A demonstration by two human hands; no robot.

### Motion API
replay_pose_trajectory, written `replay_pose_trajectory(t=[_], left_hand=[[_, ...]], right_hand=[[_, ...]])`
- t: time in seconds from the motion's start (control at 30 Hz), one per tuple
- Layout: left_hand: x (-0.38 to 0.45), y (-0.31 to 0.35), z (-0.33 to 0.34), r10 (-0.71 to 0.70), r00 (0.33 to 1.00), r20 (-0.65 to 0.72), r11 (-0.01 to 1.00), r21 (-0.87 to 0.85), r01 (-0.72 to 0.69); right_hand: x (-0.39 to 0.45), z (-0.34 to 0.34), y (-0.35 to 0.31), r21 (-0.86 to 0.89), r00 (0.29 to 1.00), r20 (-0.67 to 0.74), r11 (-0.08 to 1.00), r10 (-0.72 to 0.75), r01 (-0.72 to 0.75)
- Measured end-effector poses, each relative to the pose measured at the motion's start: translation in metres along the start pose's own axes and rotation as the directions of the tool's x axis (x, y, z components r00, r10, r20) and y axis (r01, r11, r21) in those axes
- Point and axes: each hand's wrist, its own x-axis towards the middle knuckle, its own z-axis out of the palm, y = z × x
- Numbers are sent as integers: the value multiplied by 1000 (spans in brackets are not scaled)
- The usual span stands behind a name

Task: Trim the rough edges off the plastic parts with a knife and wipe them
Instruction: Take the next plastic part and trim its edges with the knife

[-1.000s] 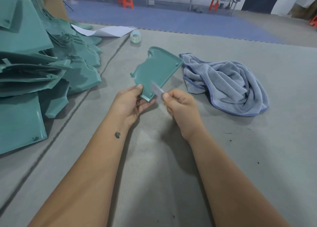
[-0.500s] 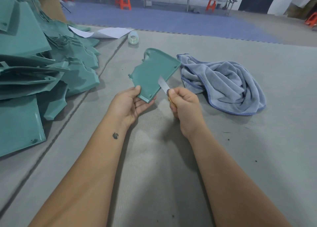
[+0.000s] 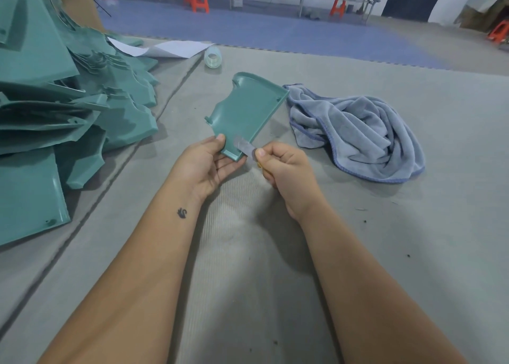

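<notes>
- Since half a second earlier the blade (image 3: 243, 146) had slid down toward the near corner of the green plastic part (image 3: 246, 110), where before it had stood higher along the right edge; the part itself had barely shifted.
- The part was held up off the mat, tilted away from the person, its near corner resting in the left hand (image 3: 205, 165), thumb on top and fingers underneath, pinching that corner.
- The right hand (image 3: 281, 165) was curled round the knife's handle, of which only a speck of yellow showed, thumb pressed near the base of the blade.
- The part looked light and stiff, a thin moulded shell with a raised rim; I judged it smooth enough to slip, so a grip close to the cut seemed sensible.
- The blade lay very near the left thumb, which looked like the main hazard.
- The cloth (image 3: 358, 132) lay just right of the part, within reach for wiping.
- The pile of parts (image 3: 68, 110) crowded the left side; the grey mat (image 3: 261, 281) toward the person offered open room.
</notes>
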Motion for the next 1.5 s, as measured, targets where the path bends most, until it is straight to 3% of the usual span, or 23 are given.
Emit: replay_pose_trajectory(t=[0.13, 0.33, 0.43, 0.53, 0.63, 0.77, 0.93, 1.2, 1.5], left_hand=[[-1, 1, -1, -19, 1000, 12, 1000, 5, 18], [-3, 3, -2, -41, 999, 3, 998, 46, 41], [-3, 3, -1, -43, 999, -14, 998, 54, 44], [-1, 2, 0, -27, 997, -78, 996, 86, 34], [1, -1, -2, 6, 995, -100, 997, 72, 1], [0, 1, -5, -3, 1000, -30, 1000, 15, 3], [0, -2, 0, 62, 997, -56, 996, -56, -65], [3, -10, 2, 138, 990, -35, 990, -22, -139], [5, -6, 2, 100, 995, -29, 992, -77, -102]], right_hand=[[2, 0, -1, 46, 1000, -29, 999, 9, -8], [10, -10, -2, 348, 976, -182, 936, 119, -49], [14, -14, -3, 524, 941, -278, 852, 194, -20], [15, -17, -4, 577, 938, -282, 817, 202, -3], [10, -17, -3, 508, 957, -251, 862, 143, 4], [8, -16, -4, 444, 968, -232, 896, 90, 23], [9, -16, -5, 405, 943, -316, 913, 103, 36], [0, 3, -3, -79, 998, -58, 997, -14, 9], [6, -4, 2, -194, 999, -50, 981, 0, -10]])
